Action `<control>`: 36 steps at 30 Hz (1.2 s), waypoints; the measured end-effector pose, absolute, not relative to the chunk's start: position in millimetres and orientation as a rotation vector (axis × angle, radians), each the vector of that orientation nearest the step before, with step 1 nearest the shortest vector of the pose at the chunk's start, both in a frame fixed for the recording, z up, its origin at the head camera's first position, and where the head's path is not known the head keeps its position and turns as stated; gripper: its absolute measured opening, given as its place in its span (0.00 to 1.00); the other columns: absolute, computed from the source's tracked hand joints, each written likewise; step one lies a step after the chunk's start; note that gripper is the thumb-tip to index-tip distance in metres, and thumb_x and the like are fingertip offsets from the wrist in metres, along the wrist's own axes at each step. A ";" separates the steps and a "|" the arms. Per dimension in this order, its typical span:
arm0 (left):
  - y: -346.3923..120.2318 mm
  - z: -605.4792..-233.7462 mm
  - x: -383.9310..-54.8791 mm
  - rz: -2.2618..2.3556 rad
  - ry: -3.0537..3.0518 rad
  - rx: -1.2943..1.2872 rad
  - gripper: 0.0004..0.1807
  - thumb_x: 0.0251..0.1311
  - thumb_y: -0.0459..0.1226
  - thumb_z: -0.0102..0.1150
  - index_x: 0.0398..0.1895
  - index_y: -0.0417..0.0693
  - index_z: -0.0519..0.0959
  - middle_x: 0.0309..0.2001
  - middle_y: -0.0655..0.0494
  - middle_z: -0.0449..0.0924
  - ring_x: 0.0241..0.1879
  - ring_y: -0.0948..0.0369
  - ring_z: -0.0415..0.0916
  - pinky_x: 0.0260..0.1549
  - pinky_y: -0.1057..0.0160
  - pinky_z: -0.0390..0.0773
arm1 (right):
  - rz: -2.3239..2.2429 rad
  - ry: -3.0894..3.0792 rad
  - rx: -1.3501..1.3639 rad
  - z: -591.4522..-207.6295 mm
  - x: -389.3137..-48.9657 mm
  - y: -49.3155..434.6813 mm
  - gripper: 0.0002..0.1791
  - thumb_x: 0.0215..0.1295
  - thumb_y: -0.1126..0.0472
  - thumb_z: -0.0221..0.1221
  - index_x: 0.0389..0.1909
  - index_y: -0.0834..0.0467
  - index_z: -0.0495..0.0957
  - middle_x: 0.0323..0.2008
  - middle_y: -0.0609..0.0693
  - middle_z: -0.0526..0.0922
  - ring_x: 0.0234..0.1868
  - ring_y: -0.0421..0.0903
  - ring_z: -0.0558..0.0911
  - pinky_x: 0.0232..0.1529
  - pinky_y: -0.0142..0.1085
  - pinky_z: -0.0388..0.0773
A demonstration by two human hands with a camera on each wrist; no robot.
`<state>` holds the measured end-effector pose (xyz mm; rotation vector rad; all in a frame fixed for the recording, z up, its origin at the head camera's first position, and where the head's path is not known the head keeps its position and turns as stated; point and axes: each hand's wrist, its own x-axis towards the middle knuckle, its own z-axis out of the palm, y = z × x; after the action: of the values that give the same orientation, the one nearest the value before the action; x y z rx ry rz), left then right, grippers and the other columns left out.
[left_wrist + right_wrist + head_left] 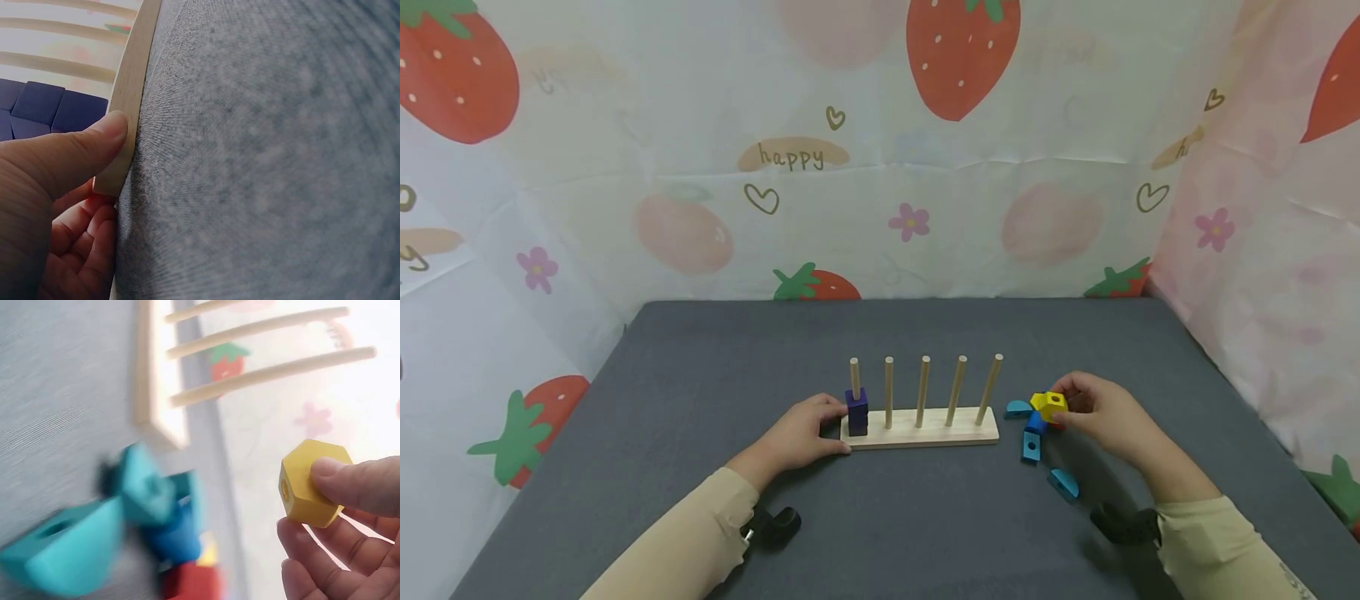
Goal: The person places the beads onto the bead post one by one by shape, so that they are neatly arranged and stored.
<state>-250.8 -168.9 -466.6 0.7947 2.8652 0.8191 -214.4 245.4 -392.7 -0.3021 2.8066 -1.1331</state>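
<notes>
A wooden peg board (917,435) with several upright pegs stands mid-table. Dark purple-blue blocks (857,414) are stacked on its leftmost peg. My left hand (801,431) grips the board's left end, its thumb pressed on the front edge (125,134). Off the board's right end, my right hand (1101,412) pinches a yellow hexagonal block (312,481) between thumb and fingers, raised above the loose pieces. A hole shows in one face of that yellow block. The remaining pegs carry no blocks.
Loose blocks lie right of the board: a light-blue half-round (1018,409), a light-blue holed block (1031,447), another light-blue half-round (1064,483), a blue block (1036,422) and a red block (190,581). A strawberry-print cloth (865,225) hangs behind the grey table (910,525).
</notes>
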 end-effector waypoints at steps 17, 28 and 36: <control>-168.1 -465.7 -250.2 0.826 2.868 0.791 0.30 0.45 0.43 0.70 0.52 0.40 0.76 0.44 0.56 0.73 0.44 0.61 0.71 0.48 0.57 0.71 | -1.162 2.982 -0.637 -316.2 -229.7 189.9 0.14 0.60 0.57 0.59 0.46 0.56 0.74 0.40 0.49 0.78 0.37 0.44 0.77 0.40 0.38 0.76; -167.8 -467.2 -249.6 0.829 2.873 0.791 0.29 0.45 0.43 0.70 0.52 0.40 0.76 0.44 0.56 0.73 0.44 0.60 0.71 0.47 0.57 0.71 | -1.302 2.793 -0.770 -313.5 -236.5 130.5 0.12 0.59 0.60 0.60 0.45 0.52 0.76 0.41 0.45 0.78 0.39 0.42 0.77 0.43 0.39 0.75; -168.1 -466.6 -249.7 0.840 2.867 0.778 0.30 0.45 0.43 0.70 0.53 0.40 0.76 0.44 0.56 0.73 0.45 0.60 0.71 0.48 0.56 0.71 | -1.355 2.720 -0.834 -318.2 -238.3 95.3 0.11 0.58 0.62 0.61 0.43 0.52 0.77 0.40 0.44 0.78 0.39 0.40 0.78 0.43 0.35 0.76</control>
<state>-249.7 -168.1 -466.6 0.7777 2.8672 0.8403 -238.3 95.3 -318.2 -0.8338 2.7203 -1.3547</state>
